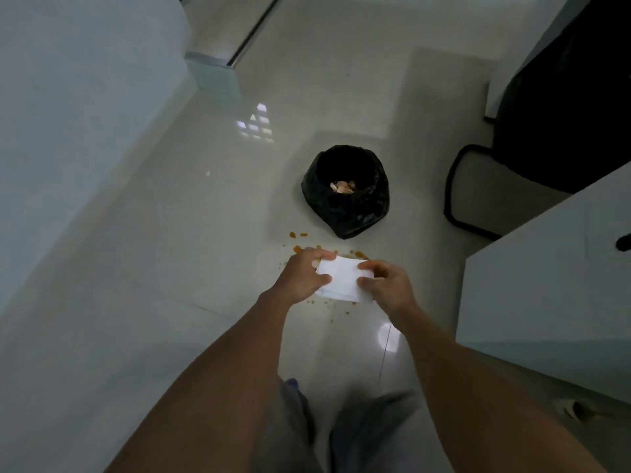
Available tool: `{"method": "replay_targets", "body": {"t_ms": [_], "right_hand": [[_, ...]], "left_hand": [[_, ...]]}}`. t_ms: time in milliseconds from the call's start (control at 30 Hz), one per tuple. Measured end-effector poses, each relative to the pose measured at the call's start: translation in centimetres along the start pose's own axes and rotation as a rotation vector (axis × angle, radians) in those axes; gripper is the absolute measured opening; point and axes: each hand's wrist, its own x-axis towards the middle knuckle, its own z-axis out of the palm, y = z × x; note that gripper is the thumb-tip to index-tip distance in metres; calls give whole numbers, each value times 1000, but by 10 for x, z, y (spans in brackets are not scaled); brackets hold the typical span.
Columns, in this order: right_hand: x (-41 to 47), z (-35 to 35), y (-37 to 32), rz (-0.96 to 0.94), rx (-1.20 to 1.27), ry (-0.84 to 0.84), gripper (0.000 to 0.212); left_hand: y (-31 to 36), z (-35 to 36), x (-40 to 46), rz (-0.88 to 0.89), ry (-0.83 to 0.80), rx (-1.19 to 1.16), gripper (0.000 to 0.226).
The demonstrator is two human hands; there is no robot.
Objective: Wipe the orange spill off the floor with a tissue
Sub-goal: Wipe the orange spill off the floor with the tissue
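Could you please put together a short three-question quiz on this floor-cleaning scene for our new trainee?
1. True or false: both hands hold the white tissue.
2. The orange spill lies where? A) inside the black-lined bin B) on the floor in front of the bin C) on the white desk
3. Fill in: the bin already holds crumpled ____ stained orange.

Key
1. True: the left hand and right hand each pinch a side of it.
2. B
3. Tissues, as far as can be told.
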Motion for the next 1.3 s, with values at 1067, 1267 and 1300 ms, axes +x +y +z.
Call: {"method": "replay_targets", "body": {"t_ms": [1067, 1267, 1300], "right_hand": [[332, 93, 473, -214, -419, 250, 30], [328, 96, 490, -265, -487, 269, 28], [327, 97, 491, -297, -515, 285, 28]], "left_hand": [[-431, 283, 293, 244, 69, 367, 46], [-442, 295, 291, 315, 121, 460, 42], [-443, 295, 291, 329, 145, 504, 40]]}}
